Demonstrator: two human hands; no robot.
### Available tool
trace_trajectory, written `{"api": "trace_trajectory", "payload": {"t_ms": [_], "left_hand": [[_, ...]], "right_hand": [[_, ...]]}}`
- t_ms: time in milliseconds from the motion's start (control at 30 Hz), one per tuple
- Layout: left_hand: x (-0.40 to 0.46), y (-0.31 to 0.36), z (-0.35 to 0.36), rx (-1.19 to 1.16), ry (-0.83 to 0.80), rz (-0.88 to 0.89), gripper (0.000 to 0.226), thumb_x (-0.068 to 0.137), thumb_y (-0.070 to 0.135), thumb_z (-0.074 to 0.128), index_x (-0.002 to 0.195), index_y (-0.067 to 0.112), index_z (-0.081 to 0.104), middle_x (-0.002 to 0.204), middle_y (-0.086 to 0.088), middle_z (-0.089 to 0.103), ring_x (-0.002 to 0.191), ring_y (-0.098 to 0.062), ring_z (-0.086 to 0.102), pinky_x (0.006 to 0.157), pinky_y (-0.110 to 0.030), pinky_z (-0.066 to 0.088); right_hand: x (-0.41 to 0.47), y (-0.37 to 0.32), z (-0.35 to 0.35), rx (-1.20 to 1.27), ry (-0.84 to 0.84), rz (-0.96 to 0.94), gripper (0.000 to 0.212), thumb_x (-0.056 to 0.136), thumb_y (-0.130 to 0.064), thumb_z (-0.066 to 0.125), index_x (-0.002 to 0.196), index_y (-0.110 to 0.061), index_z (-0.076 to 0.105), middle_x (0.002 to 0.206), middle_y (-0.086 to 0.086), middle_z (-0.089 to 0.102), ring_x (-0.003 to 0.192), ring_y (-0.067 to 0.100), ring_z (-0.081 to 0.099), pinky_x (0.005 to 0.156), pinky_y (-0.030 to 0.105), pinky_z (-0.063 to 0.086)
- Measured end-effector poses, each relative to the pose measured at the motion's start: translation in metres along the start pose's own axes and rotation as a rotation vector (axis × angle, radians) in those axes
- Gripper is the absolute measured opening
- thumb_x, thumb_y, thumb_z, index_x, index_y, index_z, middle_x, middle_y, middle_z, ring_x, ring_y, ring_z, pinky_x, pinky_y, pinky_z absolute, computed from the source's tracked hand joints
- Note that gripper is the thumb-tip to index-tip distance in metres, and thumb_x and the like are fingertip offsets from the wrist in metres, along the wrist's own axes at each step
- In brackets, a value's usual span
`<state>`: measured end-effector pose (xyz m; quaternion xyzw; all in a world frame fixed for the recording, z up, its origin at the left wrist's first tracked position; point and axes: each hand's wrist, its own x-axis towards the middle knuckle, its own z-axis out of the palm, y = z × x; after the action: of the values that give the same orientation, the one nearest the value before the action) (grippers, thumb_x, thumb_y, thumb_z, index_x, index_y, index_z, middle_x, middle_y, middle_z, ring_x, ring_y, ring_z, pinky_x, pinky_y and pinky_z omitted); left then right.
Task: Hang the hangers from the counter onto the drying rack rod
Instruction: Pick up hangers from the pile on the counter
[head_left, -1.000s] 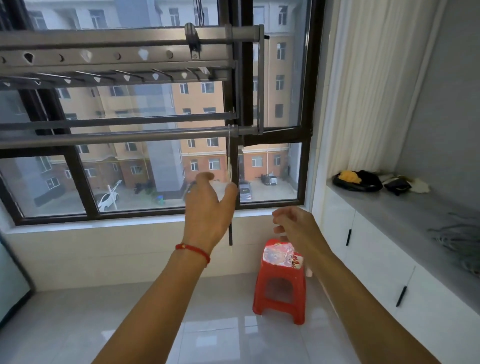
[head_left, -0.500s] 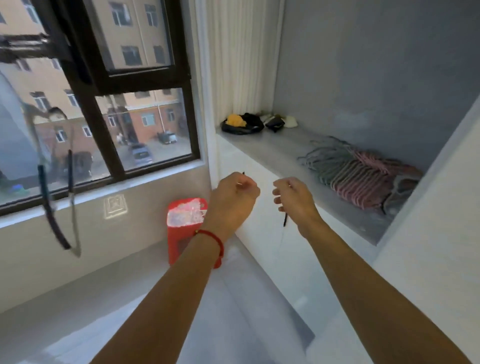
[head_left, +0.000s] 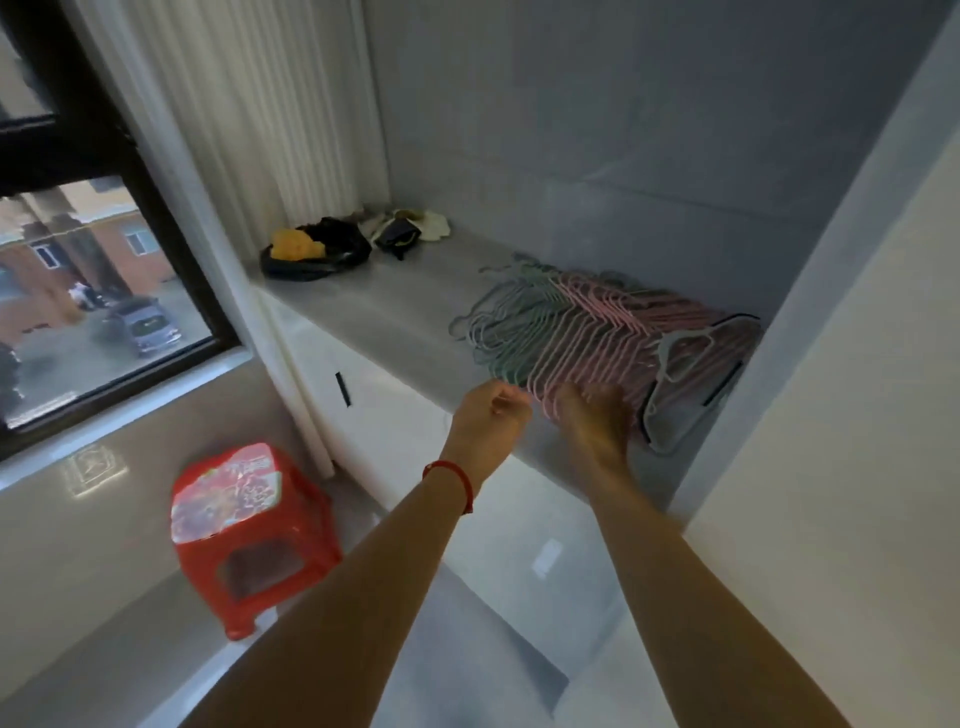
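A pile of thin hangers lies on the grey counter (head_left: 395, 306), with green ones (head_left: 511, 322) at the left and pink ones (head_left: 613, 332) at the right. A larger white and black hanger (head_left: 691, 364) lies at the pile's right end. My left hand (head_left: 491, 415) is curled at the near edge of the pile, next to the tips of the hangers. My right hand (head_left: 592, 415) rests on the near ends of the pink hangers, its fingertips hidden among them. The drying rack rod is out of view.
A black bag with something yellow (head_left: 311, 249) and some small cloth items (head_left: 410, 228) lie at the far end of the counter. A red plastic stool (head_left: 249, 530) stands on the floor by the window (head_left: 104, 322). White cabinet doors (head_left: 384, 410) run under the counter.
The view has swung right from the window and rack to the counter. Both hands have moved forward from mid-air to the near edge of the hanger pile.
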<state>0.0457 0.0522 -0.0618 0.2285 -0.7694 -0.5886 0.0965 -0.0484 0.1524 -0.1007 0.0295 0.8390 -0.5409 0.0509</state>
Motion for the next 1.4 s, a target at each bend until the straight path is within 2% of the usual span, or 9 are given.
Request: {"api": "trace_trajectory", "payload": {"t_ms": [100,367,533,667,833,1000,1200,1333,1400], "left_hand": [[0.036,-0.001,0.020,-0.075,-0.048,-0.008,0.015,0.096,0.006,0.057,0.100,0.012,0.070,0.104,-0.019,0.071,0.094,-0.034,0.068,0.089,-0.054,0.059],[0.123,-0.013,0.040,-0.092,-0.251,0.018,0.007,0.094,0.011,0.062,0.098,0.013,0.067,0.100,-0.016,0.073,0.095,-0.039,0.070,0.086,-0.054,0.059],[0.178,-0.014,0.042,-0.195,-0.319,-0.042,0.013,0.091,-0.005,0.059,0.091,0.007,0.064,0.079,-0.013,0.069,0.072,-0.028,0.061,0.060,-0.035,0.051],[0.203,-0.010,0.046,-0.171,-0.390,-0.011,0.021,0.088,-0.008,0.053,0.084,0.009,0.065,0.074,-0.013,0.067,0.063,-0.023,0.057,0.057,-0.030,0.042],[0.213,-0.011,0.052,-0.176,-0.410,-0.006,0.031,0.089,-0.012,0.049,0.080,0.013,0.066,0.069,-0.007,0.068,0.061,-0.021,0.060,0.057,-0.027,0.046],[0.201,-0.009,0.057,-0.167,-0.468,0.000,0.025,0.091,-0.011,0.051,0.088,0.008,0.066,0.074,-0.009,0.069,0.057,-0.015,0.059,0.048,-0.020,0.046],[0.198,-0.003,0.060,-0.153,-0.479,0.096,0.026,0.095,-0.003,0.052,0.085,0.015,0.068,0.077,-0.005,0.069,0.068,-0.019,0.061,0.062,-0.031,0.052],[0.184,0.007,0.067,-0.186,-0.539,0.000,0.011,0.095,0.014,0.065,0.106,0.017,0.063,0.093,-0.007,0.069,0.079,-0.020,0.065,0.083,-0.047,0.059],[0.176,0.010,0.066,-0.221,-0.576,-0.099,0.044,0.087,0.035,0.076,0.122,0.021,0.052,0.110,-0.009,0.070,0.094,-0.023,0.070,0.087,-0.046,0.061]], "right_hand": [[0.031,0.012,0.002,-0.045,0.173,0.157,0.082,0.085,-0.046,0.060,0.148,0.001,0.037,0.143,0.025,0.048,0.130,0.043,0.049,0.102,0.049,0.044],[0.110,0.049,0.008,-0.195,0.470,0.430,0.082,0.089,-0.037,0.060,0.155,-0.004,0.026,0.164,0.021,0.019,0.153,0.038,0.015,0.122,0.057,0.009],[0.128,0.069,0.012,-0.366,0.516,0.459,0.074,0.090,-0.037,0.063,0.152,-0.006,0.034,0.155,0.025,0.034,0.142,0.043,0.031,0.116,0.052,0.026],[0.140,0.075,0.006,-0.559,0.474,0.532,0.066,0.090,-0.043,0.066,0.144,-0.014,0.040,0.143,0.022,0.044,0.131,0.043,0.040,0.107,0.052,0.037],[0.155,0.067,-0.020,-0.384,0.448,0.626,0.056,0.086,-0.032,0.072,0.136,-0.012,0.054,0.140,0.022,0.049,0.130,0.043,0.044,0.105,0.054,0.042],[0.143,0.065,-0.015,-0.322,0.555,0.471,0.035,0.094,-0.029,0.064,0.126,-0.016,0.058,0.136,0.022,0.045,0.125,0.043,0.043,0.101,0.056,0.042],[0.107,0.053,-0.007,-0.146,0.720,0.032,0.020,0.101,-0.012,0.053,0.115,0.002,0.054,0.117,0.033,0.056,0.109,0.046,0.055,0.090,0.044,0.043],[0.072,0.029,0.012,-0.098,0.560,-0.231,0.011,0.098,-0.004,0.054,0.105,-0.012,0.052,0.104,0.015,0.053,0.097,0.030,0.055,0.078,0.024,0.038],[0.055,0.017,0.021,-0.071,0.425,-0.288,0.012,0.102,-0.009,0.052,0.108,-0.019,0.049,0.109,0.007,0.049,0.098,0.013,0.052,0.075,0.011,0.037]]}}
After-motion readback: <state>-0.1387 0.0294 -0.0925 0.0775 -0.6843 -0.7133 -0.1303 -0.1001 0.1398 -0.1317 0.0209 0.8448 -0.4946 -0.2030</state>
